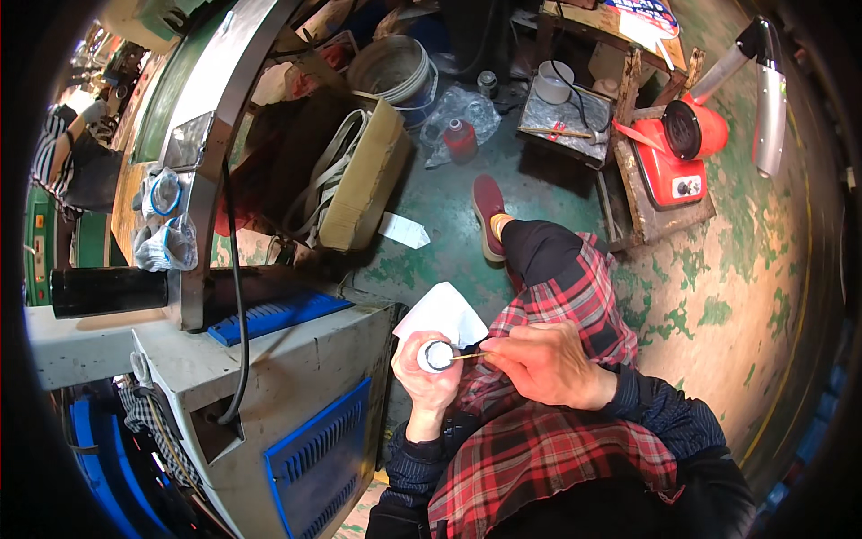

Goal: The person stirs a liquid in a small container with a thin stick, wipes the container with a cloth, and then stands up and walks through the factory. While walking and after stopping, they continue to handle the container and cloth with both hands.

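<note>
My left hand [426, 388] is wrapped round a small round container [437, 356] with a dark rim and white inside. A white sheet [446, 311], paper or cloth, spreads just beyond that hand; whether the fingers also grip it I cannot tell. Between the fingertips of my right hand [552, 364] is a thin yellowish stick [470, 356], pointing left. Its far end reaches the container's rim, though I cannot tell if it dips inside. Both hands are over my lap, above a red plaid apron [548, 449].
At the left stands a grey machine cabinet [215, 359] with blue vents. Ahead on the floor are a cardboard box [370, 180], a bucket [395, 72] and a red bottle [460, 140]. A red appliance [669, 171] stands on a wooden stand at the right. Another person [85, 166] is far left.
</note>
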A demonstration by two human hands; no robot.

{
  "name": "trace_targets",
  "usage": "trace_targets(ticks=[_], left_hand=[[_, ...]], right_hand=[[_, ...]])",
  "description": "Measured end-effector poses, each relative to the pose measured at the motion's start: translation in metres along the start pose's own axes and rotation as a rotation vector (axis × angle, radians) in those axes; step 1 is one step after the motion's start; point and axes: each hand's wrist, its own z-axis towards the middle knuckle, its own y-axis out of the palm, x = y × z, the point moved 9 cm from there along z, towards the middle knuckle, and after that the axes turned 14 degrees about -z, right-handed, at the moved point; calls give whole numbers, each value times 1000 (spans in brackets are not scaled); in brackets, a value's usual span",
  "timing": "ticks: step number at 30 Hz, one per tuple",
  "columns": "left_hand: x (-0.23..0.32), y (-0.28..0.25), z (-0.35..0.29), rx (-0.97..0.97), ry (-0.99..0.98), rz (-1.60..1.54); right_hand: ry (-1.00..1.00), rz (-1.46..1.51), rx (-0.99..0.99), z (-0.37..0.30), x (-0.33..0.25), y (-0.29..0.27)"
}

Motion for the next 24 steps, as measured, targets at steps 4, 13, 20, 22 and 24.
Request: trace_targets(ticks=[4, 13, 20, 22, 24], left_hand=[[-1, -1, -1, -3, 3, -38], [-6, 0, -3, -21, -41, -88], [-6, 1, -4, -25, -59, -134], [-7, 1, -4, -35, -70, -125], [-8, 0, -5, -46, -81, -115]], right_hand=[[-5, -30, 19, -1, 0, 1], [11, -49, -5, 0, 0, -1], [8, -27, 36, 1, 0, -1], [15, -22, 43, 0, 0, -1], [21, -17, 50, 0, 1, -2]])
